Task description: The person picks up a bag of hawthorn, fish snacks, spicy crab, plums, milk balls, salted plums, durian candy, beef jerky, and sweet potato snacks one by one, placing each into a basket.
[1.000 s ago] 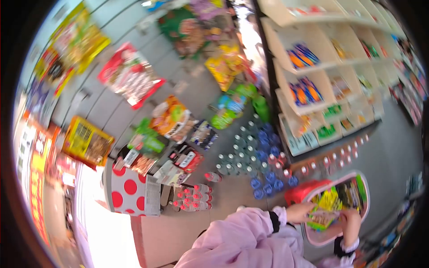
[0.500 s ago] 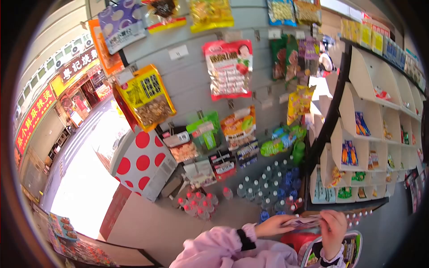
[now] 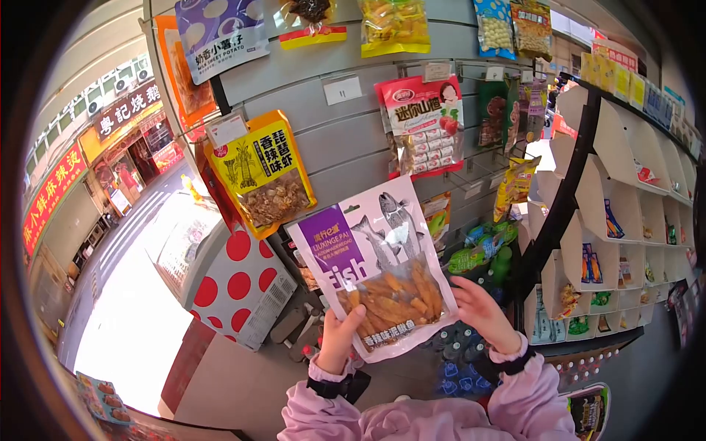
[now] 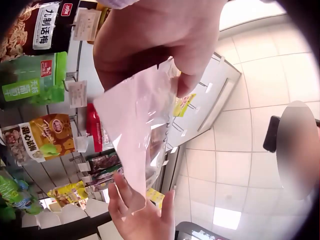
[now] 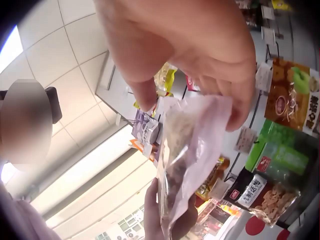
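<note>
Filling the upper middle of the head view, a grey slatted display wall (image 3: 338, 140) carries hanging snack packets. A pale shelf unit (image 3: 625, 140) rises along the right side. Left of centre, low down, sits a white box with red dots (image 3: 220, 272); a basket (image 3: 607, 400) holding packets is cut off at the lower right. The purple and white fish bag (image 3: 386, 268) is in the middle, front outward and tilted. The left hand (image 3: 340, 342) grips its lower left edge, thumb in front; the right hand (image 3: 485, 316) is open at its lower right edge, and whether the fingertips press on it is hard to tell. As for progress, the bag is already in hand, off any hook and well apart from the basket, and no opening shows in it. What remains cannot be judged from this. Smallest are the printed letters on its front, turned towards the head camera.
</note>
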`<state>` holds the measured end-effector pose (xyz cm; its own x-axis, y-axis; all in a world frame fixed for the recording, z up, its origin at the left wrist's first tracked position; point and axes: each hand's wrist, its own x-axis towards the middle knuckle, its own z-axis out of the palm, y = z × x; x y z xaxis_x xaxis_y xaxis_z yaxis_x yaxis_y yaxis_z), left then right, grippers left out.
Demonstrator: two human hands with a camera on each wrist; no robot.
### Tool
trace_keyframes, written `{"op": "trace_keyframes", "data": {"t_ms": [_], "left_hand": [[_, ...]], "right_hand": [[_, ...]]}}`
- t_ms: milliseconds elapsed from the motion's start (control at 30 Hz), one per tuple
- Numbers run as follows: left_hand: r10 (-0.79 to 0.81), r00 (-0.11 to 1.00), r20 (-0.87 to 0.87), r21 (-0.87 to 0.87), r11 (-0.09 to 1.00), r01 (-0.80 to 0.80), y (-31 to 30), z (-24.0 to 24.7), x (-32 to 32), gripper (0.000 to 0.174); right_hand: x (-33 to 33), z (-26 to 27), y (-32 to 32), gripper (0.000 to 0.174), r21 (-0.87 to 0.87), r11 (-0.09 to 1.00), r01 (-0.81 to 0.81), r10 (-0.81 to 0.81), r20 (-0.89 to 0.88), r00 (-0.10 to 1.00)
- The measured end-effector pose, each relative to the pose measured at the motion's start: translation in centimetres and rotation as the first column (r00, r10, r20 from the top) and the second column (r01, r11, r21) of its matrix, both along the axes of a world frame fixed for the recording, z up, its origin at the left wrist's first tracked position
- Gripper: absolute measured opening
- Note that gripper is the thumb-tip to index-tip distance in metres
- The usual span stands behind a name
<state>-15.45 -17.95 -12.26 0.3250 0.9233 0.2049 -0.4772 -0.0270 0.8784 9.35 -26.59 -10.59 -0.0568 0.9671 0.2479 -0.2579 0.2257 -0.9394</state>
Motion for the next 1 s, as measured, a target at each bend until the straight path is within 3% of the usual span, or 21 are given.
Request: {"op": "trace_keyframes", "data": {"t_ms": [100, 200, 333, 700, 1000], "left_hand": [[-0.003, 1.000, -0.005, 0.032, 0.999, 0.003, 1.9, 1.3, -1.1, 0.037], [0.024, 1.000, -0.011, 0.037, 0.999, -0.023, 3.8, 2.3, -2.0, 0.037], [0.019, 0.995, 0.096, 0.031, 0.999, -0.022, 6.7, 4.7, -1.7, 0.035], [0.009, 0.999, 0.045, 0.291, 0.957, -0.021, 13.4, 8.9, -0.3, 0.032], [-0.024, 1.000, 0.007, 0.308, 0.951, 0.021, 14.5, 10.4, 1.1, 0.031]], "right_hand": [[-2.2, 1.0, 3.2, 0.052, 0.024, 0.990, -0.141, 0.142, -0.031, 0.989], [-2.7, 0.9, 5.8, 0.046, -0.067, 0.992, -0.105, 0.108, 0.055, 0.993], [-4.2, 1.8, 9.5, 0.034, 0.011, 0.998, 0.057, -0.057, -0.008, 0.998], [-3.6, 4.9, 15.6, 0.035, 0.154, 0.981, 0.115, -0.108, -0.058, 0.993], [-2.3, 5.2, 16.1, 0.037, 0.216, 0.960, 0.178, -0.165, -0.078, 0.983]]}}
